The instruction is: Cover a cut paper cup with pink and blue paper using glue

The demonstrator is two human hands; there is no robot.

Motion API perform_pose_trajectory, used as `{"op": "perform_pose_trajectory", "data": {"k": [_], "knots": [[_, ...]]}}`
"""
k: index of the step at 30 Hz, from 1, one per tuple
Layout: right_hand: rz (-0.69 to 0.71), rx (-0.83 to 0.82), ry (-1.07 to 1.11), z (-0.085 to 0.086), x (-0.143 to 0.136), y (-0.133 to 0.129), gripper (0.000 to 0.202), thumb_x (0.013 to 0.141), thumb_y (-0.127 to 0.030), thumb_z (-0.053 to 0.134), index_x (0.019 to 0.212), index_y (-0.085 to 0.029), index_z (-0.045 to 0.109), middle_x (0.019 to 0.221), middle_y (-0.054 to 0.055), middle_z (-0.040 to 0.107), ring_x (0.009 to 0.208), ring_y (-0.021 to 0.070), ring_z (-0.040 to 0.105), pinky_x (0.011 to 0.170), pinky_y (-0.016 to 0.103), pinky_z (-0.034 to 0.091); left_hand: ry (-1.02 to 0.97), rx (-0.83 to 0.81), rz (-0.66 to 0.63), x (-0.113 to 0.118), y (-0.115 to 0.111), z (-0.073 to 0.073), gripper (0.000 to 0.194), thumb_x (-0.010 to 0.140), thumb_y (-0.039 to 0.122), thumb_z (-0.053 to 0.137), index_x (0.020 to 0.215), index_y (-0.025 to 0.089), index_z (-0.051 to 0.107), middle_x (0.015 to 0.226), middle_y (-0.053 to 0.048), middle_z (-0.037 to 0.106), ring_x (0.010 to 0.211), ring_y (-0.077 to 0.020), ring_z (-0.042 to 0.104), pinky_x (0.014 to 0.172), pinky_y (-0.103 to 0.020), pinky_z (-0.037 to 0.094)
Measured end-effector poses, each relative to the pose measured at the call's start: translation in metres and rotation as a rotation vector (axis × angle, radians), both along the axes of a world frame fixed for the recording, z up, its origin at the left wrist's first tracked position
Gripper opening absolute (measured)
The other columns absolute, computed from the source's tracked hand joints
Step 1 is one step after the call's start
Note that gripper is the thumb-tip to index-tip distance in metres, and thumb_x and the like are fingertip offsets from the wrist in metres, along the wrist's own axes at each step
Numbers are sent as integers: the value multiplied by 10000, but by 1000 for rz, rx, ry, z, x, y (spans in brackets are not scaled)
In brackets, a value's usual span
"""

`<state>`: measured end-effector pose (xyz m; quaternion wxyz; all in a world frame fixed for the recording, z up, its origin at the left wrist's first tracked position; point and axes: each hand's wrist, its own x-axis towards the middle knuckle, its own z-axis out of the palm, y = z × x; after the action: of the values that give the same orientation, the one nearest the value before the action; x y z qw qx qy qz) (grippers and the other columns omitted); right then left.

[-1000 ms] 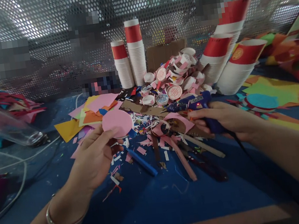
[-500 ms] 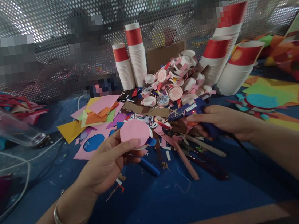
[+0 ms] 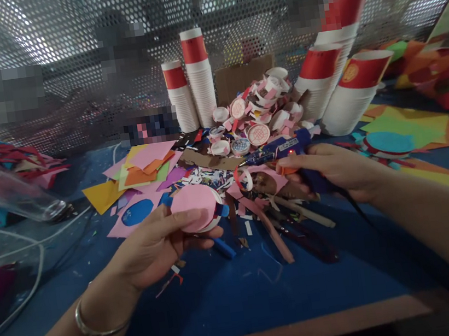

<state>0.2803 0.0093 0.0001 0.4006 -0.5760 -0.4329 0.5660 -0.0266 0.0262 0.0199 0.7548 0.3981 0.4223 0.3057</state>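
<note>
Between the thumb and fingers of my left hand (image 3: 155, 240) is a paper cup base (image 3: 194, 206) covered by a pink paper disc, with blue paper tabs sticking out at its sides. My right hand (image 3: 328, 171) grips a blue glue gun (image 3: 276, 151) with an orange trigger and a small red light; its nozzle points left, above the scraps and apart from the disc. Under the nozzle lies a red and white paper ring (image 3: 243, 179). Pink paper with a round hole (image 3: 117, 218) lies left of my left hand. Dark-handled scissors (image 3: 313, 244) rest below the glue gun.
Stacks of red and white paper cups (image 3: 200, 83) stand at the back, more (image 3: 357, 92) at the right. Between them is a heap of cut cup bases (image 3: 259, 133). Coloured paper sheets (image 3: 147, 164), a clear plastic container (image 3: 16, 190) and a white cable (image 3: 41, 252) lie left.
My left hand has drawn the pink-topped cup base slightly left and tilted it. The glue gun has moved up and away from it, so the gap between them is wider.
</note>
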Motion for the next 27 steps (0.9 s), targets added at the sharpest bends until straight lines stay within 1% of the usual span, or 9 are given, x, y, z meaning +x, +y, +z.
{"op": "perform_pose_trajectory", "data": {"k": [4,8,10,14,18,20,22,25,27], "knots": [[-16,8,-16,-2,0,0,339,866,-455,725,710,-171,628,560,7,574,462,99,505,405,204,396,5,-17,88,4,1,1,216,835,228,762,1001,92,786,921,-151,810,804,-323,800,603,-310,677],[-58,85,-70,-6,3,2,349,842,-476,746,689,-196,606,578,6,584,473,114,519,419,231,423,25,20,148,7,3,0,157,891,164,681,996,98,777,940,-138,804,815,-276,790,629,-296,677],[-48,202,-230,-8,6,2,363,863,-504,724,681,-209,615,586,14,603,498,131,540,446,253,434,33,66,164,7,4,-1,163,914,176,657,1012,107,768,932,-125,788,775,-242,767,596,-296,670],[4,460,-685,-7,10,2,456,928,-529,633,588,-228,589,555,37,625,519,160,554,507,305,411,102,193,182,5,4,-1,176,924,226,667,1051,133,743,982,-102,743,750,-204,714,525,-271,637],[-32,586,-876,-5,13,-1,508,943,-539,607,533,-247,538,530,41,600,514,177,533,540,344,380,153,260,224,3,3,0,206,812,104,775,1001,167,721,944,-42,726,747,-145,697,611,-197,624],[-96,607,-895,-6,13,-1,503,935,-545,621,533,-254,537,511,36,577,501,181,516,534,349,358,160,264,208,3,2,0,220,803,89,772,998,166,707,935,-44,724,751,-147,696,621,-201,624],[-144,607,-831,-8,13,-1,485,937,-545,625,556,-255,547,516,29,575,503,180,515,535,346,358,165,274,186,4,2,-1,182,819,128,765,987,159,702,930,-58,717,746,-159,687,595,-220,622],[-149,585,-703,-8,10,-2,468,952,-538,606,597,-238,553,554,26,604,550,176,550,583,334,403,138,288,189,6,1,-3,136,830,179,776,946,161,709,906,-46,693,723,-138,658,583,-194,601],[-138,576,-708,-5,7,-3,464,952,-529,601,608,-223,540,573,26,608,577,173,549,606,330,401,109,289,211,8,0,-4,138,813,157,790,925,170,710,898,-28,679,737,-123,650,611,-176,597]]}}
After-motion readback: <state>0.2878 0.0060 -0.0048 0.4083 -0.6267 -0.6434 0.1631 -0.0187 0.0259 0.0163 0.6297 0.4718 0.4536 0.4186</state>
